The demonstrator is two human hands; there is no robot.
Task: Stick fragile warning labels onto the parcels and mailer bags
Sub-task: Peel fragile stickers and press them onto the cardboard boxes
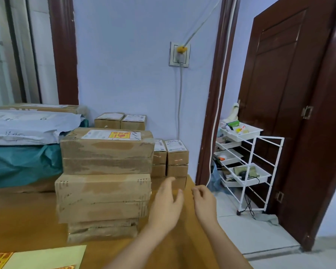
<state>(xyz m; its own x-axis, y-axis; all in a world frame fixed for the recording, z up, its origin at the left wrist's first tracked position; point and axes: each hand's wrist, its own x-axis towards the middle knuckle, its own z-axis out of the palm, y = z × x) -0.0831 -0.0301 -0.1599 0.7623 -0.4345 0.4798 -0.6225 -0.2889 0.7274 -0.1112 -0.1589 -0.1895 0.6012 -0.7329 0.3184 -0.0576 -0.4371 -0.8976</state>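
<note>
A stack of three taped cardboard parcels stands on the wooden table; the top one carries a shipping label and a yellow-and-red fragile label. Small boxes are stacked to its right near the table's far corner. White mailer bags lie at the left on a teal one. A pale yellow label sheet with red-yellow stickers lies at the bottom left. My left hand hovers open right of the stack. My right hand is beside it, fingers loosely curled, holding nothing that I can see.
Two more small boxes sit behind the stack against the blue wall. A wall socket with a cable is above them. A white wire rack with trays stands beyond the table's right edge by a dark wooden door.
</note>
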